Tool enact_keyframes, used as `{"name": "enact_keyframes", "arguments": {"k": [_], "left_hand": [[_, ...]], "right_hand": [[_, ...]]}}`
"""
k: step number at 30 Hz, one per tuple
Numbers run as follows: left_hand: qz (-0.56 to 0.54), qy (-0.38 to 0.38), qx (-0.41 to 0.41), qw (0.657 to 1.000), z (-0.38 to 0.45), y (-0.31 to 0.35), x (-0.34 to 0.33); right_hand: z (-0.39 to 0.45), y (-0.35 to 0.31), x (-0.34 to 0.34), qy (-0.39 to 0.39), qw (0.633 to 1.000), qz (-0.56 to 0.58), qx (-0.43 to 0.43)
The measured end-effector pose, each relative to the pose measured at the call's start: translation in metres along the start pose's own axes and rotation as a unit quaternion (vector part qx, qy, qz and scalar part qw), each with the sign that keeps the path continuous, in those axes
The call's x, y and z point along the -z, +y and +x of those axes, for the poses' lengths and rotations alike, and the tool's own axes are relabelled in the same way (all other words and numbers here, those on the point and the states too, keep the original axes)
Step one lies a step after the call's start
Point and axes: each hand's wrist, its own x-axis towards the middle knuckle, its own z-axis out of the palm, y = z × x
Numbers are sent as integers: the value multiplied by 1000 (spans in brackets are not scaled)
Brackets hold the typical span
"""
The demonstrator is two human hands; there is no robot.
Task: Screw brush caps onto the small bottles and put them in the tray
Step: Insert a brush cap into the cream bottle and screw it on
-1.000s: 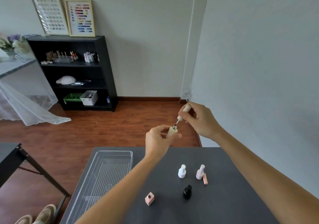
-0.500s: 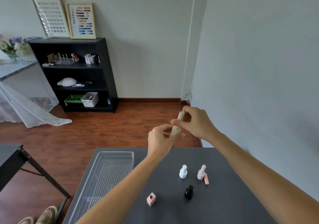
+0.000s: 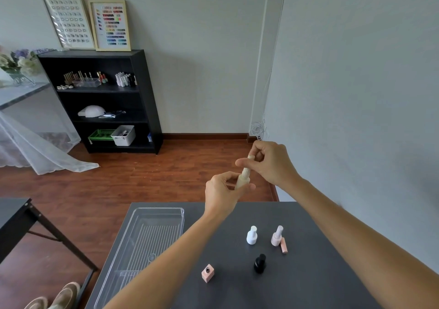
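Note:
My left hand [image 3: 222,193] grips a small cream bottle [image 3: 242,181] above the table's far edge. My right hand [image 3: 269,163] pinches the cream brush cap [image 3: 249,164], which sits on the bottle's neck. On the dark table [image 3: 308,273] stand a capped white bottle [image 3: 251,235], a capped pale pink bottle [image 3: 276,236] and a capped black bottle [image 3: 259,263]. An uncapped pink square bottle [image 3: 207,273] stands nearer me, and a pink cap [image 3: 283,245] lies beside the pale pink bottle. A clear plastic tray [image 3: 142,244] with nothing in it lies at the table's left.
A grey wall runs close along the right of the table. A black shelf unit [image 3: 142,99] stands against the far wall across the wooden floor. Another dark table's corner [image 3: 16,211] is at the left. Shoes [image 3: 54,298] show at the bottom left.
The brush cap was held above the bottle with its brush at the opening; it has gone down onto the neck, and my right hand has closed in on my left.

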Motion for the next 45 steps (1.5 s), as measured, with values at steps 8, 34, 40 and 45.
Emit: {"name": "enact_keyframes", "arguments": {"k": [8,34,40,45], "left_hand": [[-7,1,3,1000,5,-1,1],[-13,-17,-8,1000,6,3,-7],[-3,-12,-7,1000,7,1,-4],[-1,-23,-4,1000,3,1,-9]], "right_hand": [[-6,6,7,-155,974,166,-8],[-12,14,-4,-70,996,49,-12],[-14,13,0,-34,987,156,-17],[-13,13,-5,29,997,61,-43]]}}
